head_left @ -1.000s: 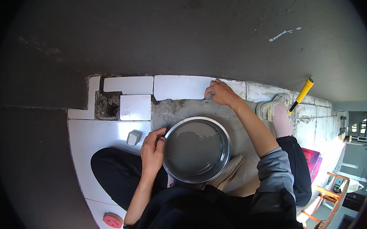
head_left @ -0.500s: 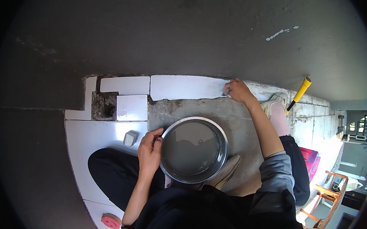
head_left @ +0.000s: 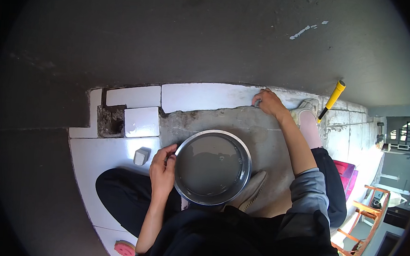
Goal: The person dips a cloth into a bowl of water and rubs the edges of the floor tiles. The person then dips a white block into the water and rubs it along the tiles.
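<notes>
A round metal bowl (head_left: 246, 180) of grey, watery liquid stands in front of me. My left hand (head_left: 163, 170) is closed on its left rim, thumb at the edge. Farther off, my right hand (head_left: 269, 103) presses down on the long white tile strip (head_left: 207, 96) along the foot of the dark wall. Its fingers are curled together; a bit of something greyish shows under them, too small to name. The strip looks smeared with grey near this hand. Bare rough cement (head_left: 229, 120) lies between the strip and the bowl.
A square hole (head_left: 111, 122) opens beside a small tile (head_left: 142, 122). A whitish block (head_left: 141, 156) and a pink scrubbing pad (head_left: 125, 249) lie on the left tiles. A yellow-handled tool (head_left: 334, 96) leans by my right shoe (head_left: 308, 111). An orange frame (head_left: 373, 222) stands far right.
My right hand has shifted slightly right along the tile strip, its fingers still curled. My left hand stays on the bowl's rim. The whole view has moved a little.
</notes>
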Demonstrator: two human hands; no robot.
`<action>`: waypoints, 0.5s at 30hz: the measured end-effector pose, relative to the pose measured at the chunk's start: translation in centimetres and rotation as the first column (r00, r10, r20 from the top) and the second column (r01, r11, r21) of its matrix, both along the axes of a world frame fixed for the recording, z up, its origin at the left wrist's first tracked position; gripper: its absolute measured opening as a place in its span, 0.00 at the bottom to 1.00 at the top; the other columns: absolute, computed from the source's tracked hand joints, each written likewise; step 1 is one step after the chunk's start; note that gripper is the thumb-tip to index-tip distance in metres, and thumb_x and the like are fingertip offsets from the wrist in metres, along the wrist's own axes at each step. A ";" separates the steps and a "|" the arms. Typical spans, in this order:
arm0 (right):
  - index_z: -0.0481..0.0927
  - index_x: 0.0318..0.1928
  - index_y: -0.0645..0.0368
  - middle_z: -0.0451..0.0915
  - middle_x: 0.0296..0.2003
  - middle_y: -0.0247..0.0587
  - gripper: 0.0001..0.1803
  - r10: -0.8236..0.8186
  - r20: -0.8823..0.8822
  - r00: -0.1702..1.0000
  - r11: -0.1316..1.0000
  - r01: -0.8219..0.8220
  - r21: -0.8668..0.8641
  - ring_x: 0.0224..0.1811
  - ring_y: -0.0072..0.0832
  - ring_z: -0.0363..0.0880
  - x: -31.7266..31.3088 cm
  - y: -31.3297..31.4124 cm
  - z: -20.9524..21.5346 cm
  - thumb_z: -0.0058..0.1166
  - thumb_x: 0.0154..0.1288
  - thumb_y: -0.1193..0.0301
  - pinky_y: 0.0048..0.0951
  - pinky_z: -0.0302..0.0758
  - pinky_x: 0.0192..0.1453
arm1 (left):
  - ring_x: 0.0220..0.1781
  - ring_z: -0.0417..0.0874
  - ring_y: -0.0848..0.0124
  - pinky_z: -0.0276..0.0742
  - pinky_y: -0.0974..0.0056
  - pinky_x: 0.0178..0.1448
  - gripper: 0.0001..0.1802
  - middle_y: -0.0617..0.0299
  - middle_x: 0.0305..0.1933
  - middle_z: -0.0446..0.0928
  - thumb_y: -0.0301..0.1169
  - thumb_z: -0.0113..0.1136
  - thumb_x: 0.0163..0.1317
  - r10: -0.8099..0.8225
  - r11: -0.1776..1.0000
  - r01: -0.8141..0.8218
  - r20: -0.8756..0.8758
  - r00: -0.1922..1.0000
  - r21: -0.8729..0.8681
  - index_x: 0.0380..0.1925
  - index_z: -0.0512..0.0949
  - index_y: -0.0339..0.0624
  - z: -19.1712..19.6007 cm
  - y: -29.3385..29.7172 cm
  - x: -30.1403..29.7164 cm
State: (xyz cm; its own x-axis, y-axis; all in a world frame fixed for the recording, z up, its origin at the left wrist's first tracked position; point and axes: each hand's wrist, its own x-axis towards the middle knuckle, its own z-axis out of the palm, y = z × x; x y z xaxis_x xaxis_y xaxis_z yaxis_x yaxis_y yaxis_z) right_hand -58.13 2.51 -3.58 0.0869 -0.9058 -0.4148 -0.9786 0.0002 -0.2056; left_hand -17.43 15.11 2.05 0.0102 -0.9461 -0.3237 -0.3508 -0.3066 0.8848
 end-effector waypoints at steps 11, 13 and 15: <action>0.87 0.36 0.48 0.80 0.43 0.48 0.16 -0.007 0.088 0.996 1.000 0.008 -0.019 0.53 0.44 0.74 0.4 -0.2 0.2 0.53 0.49 0.80 0.37 0.70 0.62 | 0.50 0.82 0.61 0.74 0.62 0.56 0.15 0.49 0.47 0.81 0.22 0.50 0.63 0.020 1.000 -0.020 -0.015 1.000 0.014 0.49 0.79 0.34 -0.4 0.2 0.1; 0.88 0.35 0.48 0.80 0.45 0.49 0.17 -0.038 0.073 0.997 0.999 0.036 0.027 0.54 0.45 0.75 -0.5 0.1 0.3 0.51 0.49 0.80 0.38 0.71 0.63 | 0.51 0.82 0.61 0.74 0.62 0.57 0.15 0.49 0.47 0.81 0.22 0.50 0.63 0.028 0.999 -0.027 -0.028 0.999 0.031 0.49 0.79 0.34 -0.2 0.1 0.1; 0.88 0.35 0.47 0.80 0.46 0.50 0.17 -0.084 0.108 0.991 0.994 0.076 0.081 0.54 0.46 0.75 -1.8 0.5 0.5 0.51 0.49 0.79 0.39 0.72 0.62 | 0.51 0.82 0.61 0.74 0.62 0.57 0.15 0.49 0.47 0.81 0.22 0.50 0.63 0.021 0.999 -0.020 -0.016 1.000 0.039 0.49 0.79 0.35 0.0 0.0 0.0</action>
State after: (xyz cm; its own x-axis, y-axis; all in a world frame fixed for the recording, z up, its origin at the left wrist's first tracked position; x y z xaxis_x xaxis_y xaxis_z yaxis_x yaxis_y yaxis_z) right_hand -59.93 3.03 -3.05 0.0649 -0.8775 -0.4753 -0.9459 0.0977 -0.3094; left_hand -17.45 15.14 2.04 0.0241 -0.9323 -0.3608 -0.3295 -0.3481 0.8776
